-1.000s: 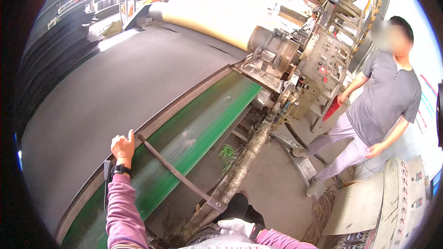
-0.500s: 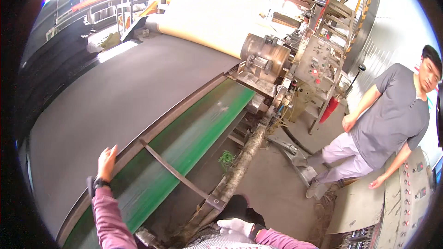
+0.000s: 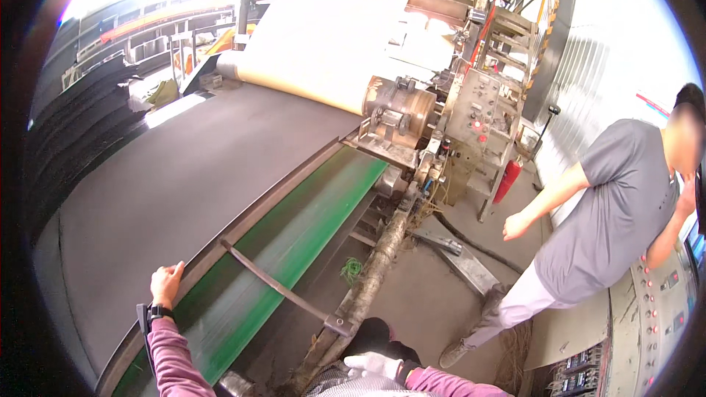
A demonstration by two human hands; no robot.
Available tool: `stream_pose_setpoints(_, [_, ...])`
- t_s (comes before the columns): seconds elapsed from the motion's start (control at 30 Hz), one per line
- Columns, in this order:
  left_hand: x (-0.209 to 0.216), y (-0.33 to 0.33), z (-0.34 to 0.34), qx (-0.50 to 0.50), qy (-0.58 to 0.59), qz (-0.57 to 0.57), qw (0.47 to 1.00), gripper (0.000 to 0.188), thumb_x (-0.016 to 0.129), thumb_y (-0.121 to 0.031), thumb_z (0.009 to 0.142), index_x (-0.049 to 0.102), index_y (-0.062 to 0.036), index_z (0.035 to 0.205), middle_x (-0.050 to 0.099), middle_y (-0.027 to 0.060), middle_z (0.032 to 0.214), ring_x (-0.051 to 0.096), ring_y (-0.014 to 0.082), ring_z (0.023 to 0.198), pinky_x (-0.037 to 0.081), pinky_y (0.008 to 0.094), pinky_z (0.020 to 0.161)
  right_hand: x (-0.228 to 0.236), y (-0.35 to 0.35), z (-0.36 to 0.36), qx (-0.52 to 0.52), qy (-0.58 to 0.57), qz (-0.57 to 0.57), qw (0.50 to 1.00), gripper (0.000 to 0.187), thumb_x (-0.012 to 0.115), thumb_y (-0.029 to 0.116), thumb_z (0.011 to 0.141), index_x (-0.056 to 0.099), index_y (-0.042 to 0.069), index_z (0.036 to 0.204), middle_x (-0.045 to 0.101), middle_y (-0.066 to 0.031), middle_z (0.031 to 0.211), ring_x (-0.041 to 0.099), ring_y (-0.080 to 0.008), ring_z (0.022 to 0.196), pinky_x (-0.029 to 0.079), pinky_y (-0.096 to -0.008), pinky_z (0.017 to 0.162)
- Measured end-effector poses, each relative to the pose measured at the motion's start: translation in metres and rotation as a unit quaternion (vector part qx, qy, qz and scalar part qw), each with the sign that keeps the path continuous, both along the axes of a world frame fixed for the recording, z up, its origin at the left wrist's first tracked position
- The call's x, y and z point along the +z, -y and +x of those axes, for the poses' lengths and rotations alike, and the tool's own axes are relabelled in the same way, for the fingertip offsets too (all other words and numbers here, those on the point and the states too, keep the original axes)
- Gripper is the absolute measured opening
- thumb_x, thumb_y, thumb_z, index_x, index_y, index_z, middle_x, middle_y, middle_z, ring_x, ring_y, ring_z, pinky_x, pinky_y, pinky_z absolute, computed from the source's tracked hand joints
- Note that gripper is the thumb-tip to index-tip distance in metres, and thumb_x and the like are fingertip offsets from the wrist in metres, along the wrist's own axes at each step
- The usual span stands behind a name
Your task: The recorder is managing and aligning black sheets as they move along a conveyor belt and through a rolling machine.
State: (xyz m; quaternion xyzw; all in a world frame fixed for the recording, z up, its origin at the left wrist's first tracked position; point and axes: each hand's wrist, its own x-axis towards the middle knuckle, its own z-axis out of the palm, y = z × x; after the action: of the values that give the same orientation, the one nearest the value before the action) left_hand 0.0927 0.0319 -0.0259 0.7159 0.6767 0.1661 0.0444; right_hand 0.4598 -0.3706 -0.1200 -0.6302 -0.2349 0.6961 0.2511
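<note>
Head view, bare left hand [image 3: 167, 288] by smooth dark sheet [image 3: 198, 158], white-gloved right hand [image 3: 373, 365], cannot tell if either's fingers grip

dark sheet [image 3: 191, 162]: matt, smooth | green belt [image 3: 294, 239]: glossy | pipe [image 3: 373, 268]: rough

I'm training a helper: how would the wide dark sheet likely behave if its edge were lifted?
The dark sheet covers a broad area, so it's probably heavy. Lying unwrinkled, it may bend stiffly; its smooth-looking surface might be slippery.
</note>
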Motion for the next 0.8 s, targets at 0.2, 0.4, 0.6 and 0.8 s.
stream_pose_setpoints(0.2, [-0.014,-0.01,-0.057,-0.01,0.17,-0.083,0.982,0.068,0.029,-0.055,0.094,0.062,0.0042,0.085,0.065,0.0224,0.09,0.062,0.0396,0.087,0.046,0.046,0.08,0.006,0.002,-0.004,-0.039,-0.028,0.016,0.999,0.035,0.058,0.037,0.088,0.067,0.007,0.102,0.068,-0.0035,0.082,0.057,-0.0085,0.065,0.042,-0.0212,0.055])
stream_pose_setpoints(0.4, [-0.029,0.044,-0.152,0.184,-0.114,-0.044,0.975,0.074,0.025,-0.059,0.092,0.066,0.0007,0.079,0.065,0.0218,0.084,0.063,0.0383,0.085,0.049,0.0459,0.078,0.002,0.001,0.0,-0.025,-0.015,-0.002,1.0,0.031,0.055,0.031,0.091,0.064,0.006,0.107,0.068,-0.0029,0.079,0.056,-0.0053,0.061,0.038,-0.0175,0.048])
stream_pose_setpoints(0.6, [-0.046,0.03,-0.12,-0.102,-0.306,0.08,0.943,0.032,0.042,-0.019,0.092,0.051,-0.0145,0.123,0.063,0.0158,0.096,0.063,0.029,0.08,0.052,0.0384,0.068,-0.004,-0.003,0.003,-0.049,-0.052,-0.021,0.997,0.032,0.054,0.03,0.092,0.063,0.005,0.111,0.067,-0.0026,0.08,0.057,-0.0059,0.063,0.039,-0.017,0.049])
stream_pose_setpoints(0.8, [-0.032,0.014,0.0,-0.106,-0.304,0.217,0.921,0.024,0.05,-0.024,0.088,0.059,-0.022,0.111,0.061,0.0034,0.073,0.062,0.0206,0.07,0.051,0.034,0.058,0.011,-0.003,0.004,-0.065,-0.055,-0.036,0.996,0.026,0.056,0.031,0.091,0.066,0.008,0.098,0.066,-0.0013,0.076,0.051,-0.0043,0.056,0.039,-0.018,0.048])
